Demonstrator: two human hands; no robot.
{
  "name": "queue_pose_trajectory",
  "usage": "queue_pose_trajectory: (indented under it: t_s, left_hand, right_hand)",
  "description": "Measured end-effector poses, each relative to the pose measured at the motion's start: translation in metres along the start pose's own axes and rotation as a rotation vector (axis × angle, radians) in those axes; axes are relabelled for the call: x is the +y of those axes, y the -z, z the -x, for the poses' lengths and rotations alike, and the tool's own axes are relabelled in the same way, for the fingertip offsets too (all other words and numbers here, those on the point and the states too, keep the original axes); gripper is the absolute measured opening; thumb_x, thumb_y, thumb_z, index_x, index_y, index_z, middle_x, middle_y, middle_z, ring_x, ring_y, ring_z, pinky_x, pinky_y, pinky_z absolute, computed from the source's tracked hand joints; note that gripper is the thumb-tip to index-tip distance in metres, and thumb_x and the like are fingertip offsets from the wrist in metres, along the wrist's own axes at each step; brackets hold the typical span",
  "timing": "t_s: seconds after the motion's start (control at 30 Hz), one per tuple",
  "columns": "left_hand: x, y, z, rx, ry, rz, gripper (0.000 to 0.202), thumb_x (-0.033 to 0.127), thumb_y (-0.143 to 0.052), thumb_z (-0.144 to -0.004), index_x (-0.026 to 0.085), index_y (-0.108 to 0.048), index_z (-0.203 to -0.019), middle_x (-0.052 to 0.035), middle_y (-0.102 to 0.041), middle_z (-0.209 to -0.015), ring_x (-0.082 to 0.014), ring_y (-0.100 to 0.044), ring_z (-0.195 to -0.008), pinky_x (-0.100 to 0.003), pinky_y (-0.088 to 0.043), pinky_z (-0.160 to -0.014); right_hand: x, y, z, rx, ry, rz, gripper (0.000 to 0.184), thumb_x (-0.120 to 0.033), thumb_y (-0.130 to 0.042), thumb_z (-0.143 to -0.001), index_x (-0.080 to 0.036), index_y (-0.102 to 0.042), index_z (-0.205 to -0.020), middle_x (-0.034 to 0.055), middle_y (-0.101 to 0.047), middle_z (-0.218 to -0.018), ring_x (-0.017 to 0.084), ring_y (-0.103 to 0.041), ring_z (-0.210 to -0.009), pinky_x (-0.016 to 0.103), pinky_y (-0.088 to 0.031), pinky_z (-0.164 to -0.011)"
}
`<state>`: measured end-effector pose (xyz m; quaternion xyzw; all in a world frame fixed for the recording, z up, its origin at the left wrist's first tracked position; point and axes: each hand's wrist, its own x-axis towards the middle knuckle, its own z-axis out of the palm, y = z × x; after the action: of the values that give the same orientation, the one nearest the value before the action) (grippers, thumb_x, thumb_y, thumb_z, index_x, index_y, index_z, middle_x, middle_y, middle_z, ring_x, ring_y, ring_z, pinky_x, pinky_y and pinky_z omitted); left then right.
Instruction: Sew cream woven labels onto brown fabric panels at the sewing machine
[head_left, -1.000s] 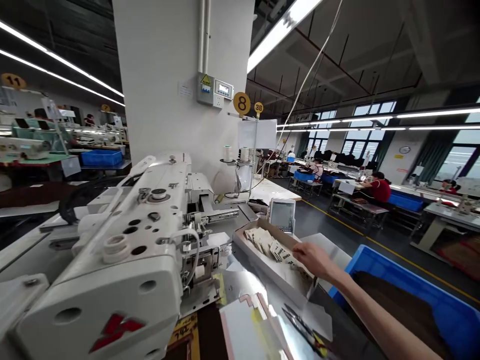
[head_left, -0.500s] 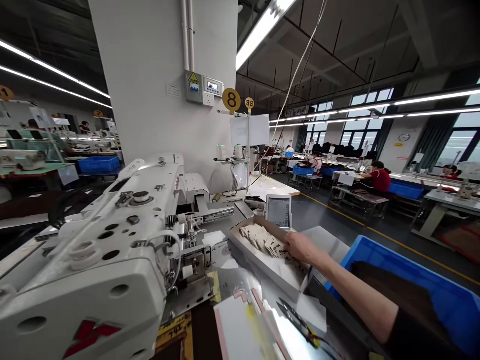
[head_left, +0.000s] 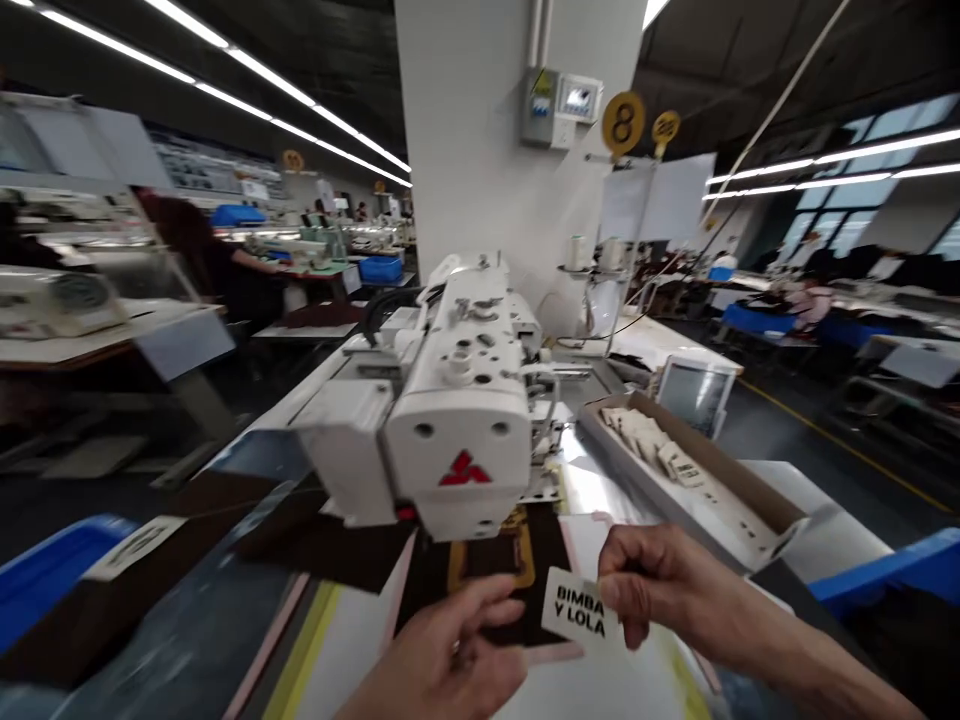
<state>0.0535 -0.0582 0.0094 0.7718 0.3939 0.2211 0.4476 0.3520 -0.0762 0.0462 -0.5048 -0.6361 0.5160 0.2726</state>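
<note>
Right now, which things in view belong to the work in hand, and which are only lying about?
Probably in the work:
label, held in the right hand
machine
yellow frame, near the left hand
box

Probably just about:
wall panel
"8" sign
screen

Edge of label (head_left: pixel 572 608) hidden by right fingers (head_left: pixel 627 594), left hand (head_left: pixel 454 655) cut off below, boxed labels (head_left: pixel 643 440) blurred

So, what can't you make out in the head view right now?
All in the head view:
- Held label: right edge hidden by the right hand.
- Left hand: wrist cut off by the bottom edge.
- Box labels: print lost to blur.
- Screen: contents blurred.
- Right-hand blue bin: cut off by the right edge.
</note>
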Motion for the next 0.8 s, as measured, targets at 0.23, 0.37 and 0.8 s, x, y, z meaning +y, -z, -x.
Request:
queue_pose_trajectory:
  t_s: [0.23,0.37,0.8]
  left_hand:
    - [-0.009,-0.010,-0.003,-0.070,0.361,0.652,0.047,0.059,-0.071,-0.090,0.012,-0.069,-0.089,-0.0086,-0.075,-0.081,-0.0194,-0.074,-0.069,-0.023,-0.054,-0.058]
    - [-0.019,-0.007,0.003,-0.043,0.375,0.625,0.048,0.060,-0.070,-0.091,0.012,-0.068,-0.091,-0.0099,-0.076,-0.080,-0.0203,-0.074,-0.069,-0.023,-0.055,-0.057]
    - [-0.038,0.029,0.008,0.197,0.091,-0.158,0.034,0.041,-0.045,-0.107,0.020,-0.072,-0.106,-0.0033,-0.073,-0.081,-0.0184,-0.067,-0.066,-0.027,-0.053,-0.058]
  right_hand:
    - [0.024,-0.067,-0.019,-0.046,-0.170,-0.385,0.056,-0.069,-0.063,-0.095,-0.014,-0.067,-0.086,0.0032,-0.068,-0.073,0.012,-0.064,-0.057,0.022,-0.048,-0.051]
    - [0.034,-0.085,-0.023,-0.043,-0.209,-0.408,0.061,-0.075,-0.069,-0.086,-0.016,-0.061,-0.077,0.0010,-0.064,-0.062,0.011,-0.060,-0.050,0.021,-0.045,-0.046]
    - [0.026,-0.068,-0.090,0.009,-0.335,-0.106,0.034,-0.048,-0.064,-0.092,-0.020,-0.055,-0.074,-0.0026,-0.064,-0.060,0.009,-0.055,-0.039,0.017,-0.036,-0.033]
